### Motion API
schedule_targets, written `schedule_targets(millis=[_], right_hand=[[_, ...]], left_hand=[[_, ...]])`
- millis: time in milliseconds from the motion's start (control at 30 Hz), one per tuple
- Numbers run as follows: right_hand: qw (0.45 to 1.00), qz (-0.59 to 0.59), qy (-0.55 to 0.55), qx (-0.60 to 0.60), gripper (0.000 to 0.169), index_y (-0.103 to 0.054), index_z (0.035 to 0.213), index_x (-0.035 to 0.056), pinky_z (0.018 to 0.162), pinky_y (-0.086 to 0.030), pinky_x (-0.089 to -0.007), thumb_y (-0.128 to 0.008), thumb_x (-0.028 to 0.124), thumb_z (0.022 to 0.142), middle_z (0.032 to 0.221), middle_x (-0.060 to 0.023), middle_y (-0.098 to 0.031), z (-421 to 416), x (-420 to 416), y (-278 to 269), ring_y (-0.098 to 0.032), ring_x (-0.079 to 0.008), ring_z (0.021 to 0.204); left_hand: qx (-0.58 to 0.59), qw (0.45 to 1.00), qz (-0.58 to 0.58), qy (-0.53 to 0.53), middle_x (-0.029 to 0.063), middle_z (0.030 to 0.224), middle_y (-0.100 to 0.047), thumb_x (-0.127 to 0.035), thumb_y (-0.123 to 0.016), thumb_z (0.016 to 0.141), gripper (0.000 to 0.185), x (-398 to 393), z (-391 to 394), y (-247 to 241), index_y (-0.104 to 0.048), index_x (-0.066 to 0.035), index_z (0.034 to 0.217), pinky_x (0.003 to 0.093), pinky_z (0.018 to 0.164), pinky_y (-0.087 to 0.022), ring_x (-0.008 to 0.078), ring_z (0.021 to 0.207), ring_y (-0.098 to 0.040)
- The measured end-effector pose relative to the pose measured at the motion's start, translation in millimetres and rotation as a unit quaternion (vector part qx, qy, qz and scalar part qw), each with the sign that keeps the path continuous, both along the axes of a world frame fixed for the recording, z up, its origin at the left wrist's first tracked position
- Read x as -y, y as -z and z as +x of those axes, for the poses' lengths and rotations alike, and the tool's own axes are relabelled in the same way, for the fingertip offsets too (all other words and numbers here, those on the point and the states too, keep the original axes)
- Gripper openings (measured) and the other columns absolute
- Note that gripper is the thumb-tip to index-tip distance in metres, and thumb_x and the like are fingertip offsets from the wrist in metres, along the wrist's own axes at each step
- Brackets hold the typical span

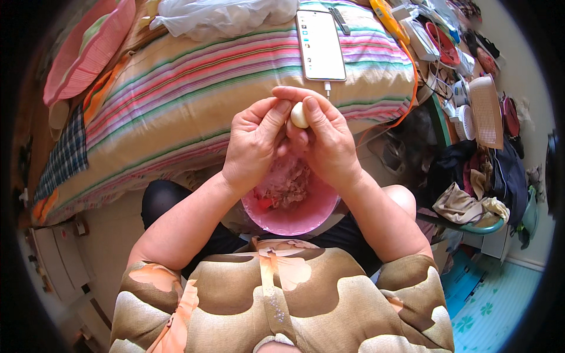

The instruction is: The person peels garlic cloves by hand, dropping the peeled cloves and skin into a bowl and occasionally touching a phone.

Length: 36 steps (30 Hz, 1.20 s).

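A small, smooth, cream-white rounded piece [299,115], possibly a peeled garlic clove, is pinched between the fingertips of both hands. My left hand [257,132] grips it from the left with the thumb uppermost. On the other side my right hand [325,132] has its thumb against the piece and its forefinger curled around the far side. Directly below the hands, between my knees, stands a pink bin [304,223] lined with clear plastic. Dry brownish scraps [289,187] and a bit of red lie inside it. The hands hide the bin's far part.
Ahead is a bed with a striped cover [185,84]. On it lie a lit phone [321,46] with a white charging plug [327,86], a white plastic bag [229,17] and a pink basket [90,57]. Clothes [463,203] hang over a green-railed seat at right, beside a cluttered table.
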State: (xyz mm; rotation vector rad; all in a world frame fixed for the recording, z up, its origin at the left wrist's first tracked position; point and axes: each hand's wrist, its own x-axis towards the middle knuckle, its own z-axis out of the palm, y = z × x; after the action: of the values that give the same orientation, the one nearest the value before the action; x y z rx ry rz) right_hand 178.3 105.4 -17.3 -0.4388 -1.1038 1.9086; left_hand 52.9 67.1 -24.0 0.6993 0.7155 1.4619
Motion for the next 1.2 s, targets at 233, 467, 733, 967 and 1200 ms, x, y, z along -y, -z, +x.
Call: schedule_targets(millis=[233, 467, 733, 967, 1200], right_hand=[[0.999, -0.044, -0.024, -0.012, 0.038, -0.055, 0.124, 0.0010, 0.052, -0.046, -0.0177, -0.043, 0.029, 0.102, 0.070, 0.0015, -0.049, -1, 0, -4, -0.043, -0.0038, 0.058], [0.999, 0.028, 0.007, 0.023, 0.034, -0.059, 0.121, 0.0033, 0.063, -0.042, -0.0156, -0.046, 0.028, 0.101, 0.081, 0.0034, -0.055, 0, -3, 1, -0.046, -0.0025, 0.069], [0.996, 0.054, -0.023, 0.062, 0.032, -0.058, 0.121, 0.0036, 0.072, -0.047, -0.0173, -0.047, 0.026, 0.101, 0.094, 0.0016, -0.059, 2, -3, 0, -0.053, -0.0032, 0.084], [0.989, 0.096, -0.007, 0.108, 0.031, -0.058, 0.121, 0.0044, 0.076, -0.047, -0.0189, -0.047, 0.025, 0.101, 0.099, 0.0005, -0.060, -2, 0, -1, -0.054, -0.0045, 0.088], [0.985, 0.123, -0.030, 0.117, 0.029, -0.057, 0.120, 0.0034, 0.077, -0.048, -0.0192, -0.046, 0.022, 0.101, 0.101, -0.0008, -0.061, 0, -1, 0, -0.055, -0.0054, 0.090]], left_hand=[[0.036, 0.999, -0.001, 0.022, -0.0047, 0.064, -0.051, -0.022, -0.051, 0.099, 0.023, 0, -5, 3, -0.063, -0.003, 0.098, 0.0175, 0.048, -0.039, 0.0022, 0.053, -0.044], [0.029, 0.996, -0.057, 0.061, -0.0010, 0.077, -0.053, -0.019, -0.053, 0.093, 0.021, 1, -13, -5, -0.059, -0.003, 0.105, 0.0208, 0.062, -0.043, 0.0060, 0.068, -0.049], [0.046, 0.989, -0.074, 0.121, 0.0056, 0.099, -0.059, -0.018, -0.054, 0.088, 0.032, 0, -28, 2, -0.053, -0.004, 0.117, 0.0272, 0.082, -0.047, 0.0136, 0.091, -0.057], [0.074, 0.987, -0.108, 0.092, 0.0013, 0.085, -0.059, -0.009, -0.058, 0.086, 0.019, 0, -27, -8, -0.060, -0.004, 0.104, 0.0221, 0.068, -0.046, 0.0074, 0.072, -0.051], [0.078, 0.983, -0.134, 0.094, 0.0032, 0.087, -0.059, -0.006, -0.052, 0.084, 0.022, 1, -30, -9, -0.058, -0.003, 0.105, 0.0226, 0.070, -0.047, 0.0096, 0.074, -0.052]])
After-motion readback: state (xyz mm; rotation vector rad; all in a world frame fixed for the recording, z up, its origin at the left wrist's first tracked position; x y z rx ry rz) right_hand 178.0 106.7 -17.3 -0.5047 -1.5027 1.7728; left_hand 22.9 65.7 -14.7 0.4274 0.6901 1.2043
